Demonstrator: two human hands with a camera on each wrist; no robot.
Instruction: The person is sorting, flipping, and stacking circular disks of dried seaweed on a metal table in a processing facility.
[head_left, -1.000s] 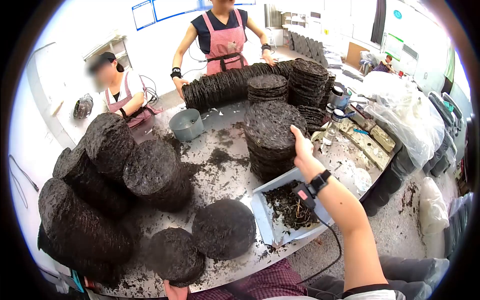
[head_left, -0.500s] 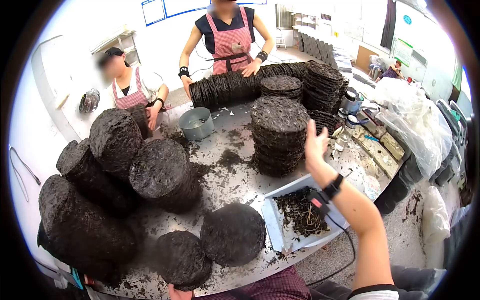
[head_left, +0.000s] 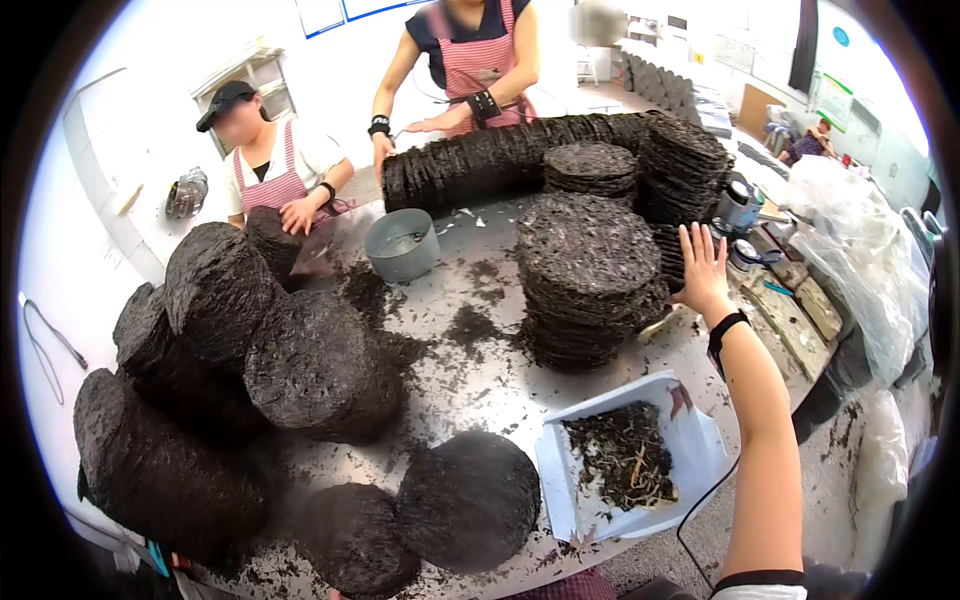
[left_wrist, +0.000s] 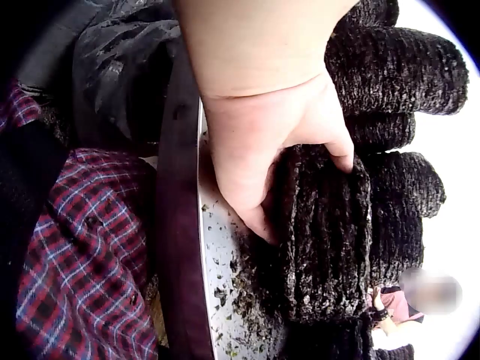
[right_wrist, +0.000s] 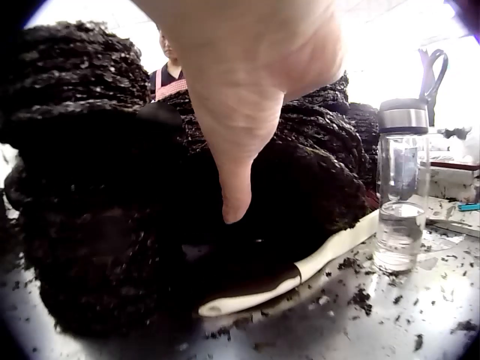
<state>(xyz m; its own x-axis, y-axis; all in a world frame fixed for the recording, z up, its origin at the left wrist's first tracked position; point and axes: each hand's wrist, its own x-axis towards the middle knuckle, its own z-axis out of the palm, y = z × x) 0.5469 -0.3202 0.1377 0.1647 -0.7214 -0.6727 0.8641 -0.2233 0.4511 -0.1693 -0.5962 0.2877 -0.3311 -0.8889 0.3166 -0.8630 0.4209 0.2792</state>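
Observation:
My left hand (left_wrist: 262, 142) grips the end of a stack of dark round sheets, like dried seaweed (left_wrist: 326, 232), with thumb and fingers spread round it at the table's near edge. In the head view that stack (head_left: 355, 540) leans beside another dark round stack (head_left: 468, 500). With fingers spread, my right hand (head_left: 705, 275) reaches out just right of a tall upright stack (head_left: 590, 280). Its thumb points down above a white-and-dark handled tool (right_wrist: 330, 255) on the table, in the right wrist view; nothing shows in its grasp.
More dark stacks (head_left: 320, 365) lie at the left. A pale blue dustpan-like tray (head_left: 700, 450) holds scraps. A grey round tub (head_left: 402, 245) stands mid-table. Right of the hand is a clear water bottle (right_wrist: 401, 195). Two people in checked aprons (head_left: 485, 70) work across the table.
My right hand has left the side of the tall stack and moved right and forward, its fingers spreading. The person at left has brought a hand onto a dark stack. The left hand's stack stays put.

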